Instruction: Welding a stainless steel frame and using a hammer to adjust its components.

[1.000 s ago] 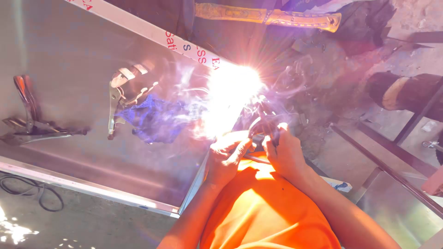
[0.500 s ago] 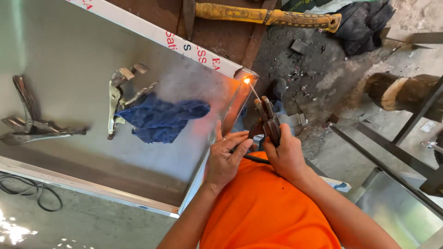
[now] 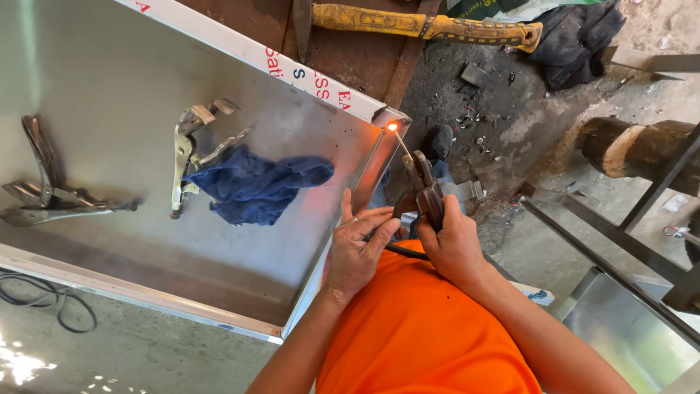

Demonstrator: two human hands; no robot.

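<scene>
Head view: your right hand (image 3: 456, 244) is wrapped around the dark electrode holder (image 3: 426, 193), fingers pressed tight about its grip, and the thin welding rod (image 3: 403, 146) runs from its clamp up to the far right corner of the steel sheet (image 3: 109, 95). The rod's tip glows orange (image 3: 392, 127) right at that corner, touching or just off the folded edge — you cannot tell which from here. Your left hand (image 3: 357, 248) sits just beside the right one, fingers loosely curled with the tips resting on the holder's cable side, steadying it rather than pinching anything.

The sheet lies flat on the table, its right rim (image 3: 368, 175) turned up. On it, to the left of your hands, a crumpled blue rag (image 3: 255, 186) lies over one pair of locking pliers (image 3: 186, 153); a second pair of locking pliers (image 3: 44, 193) rests well apart at the far left. A yellow-handled hammer (image 3: 430, 25) lies beyond the sheet, and a black cable (image 3: 44, 303) loops on the floor near the sheet's near edge.

As a judgement: the corner joint is in hand, only a small glowing spot shows there, and the seam down the right rim looks unwelded yet — most of that edge seems left to do
</scene>
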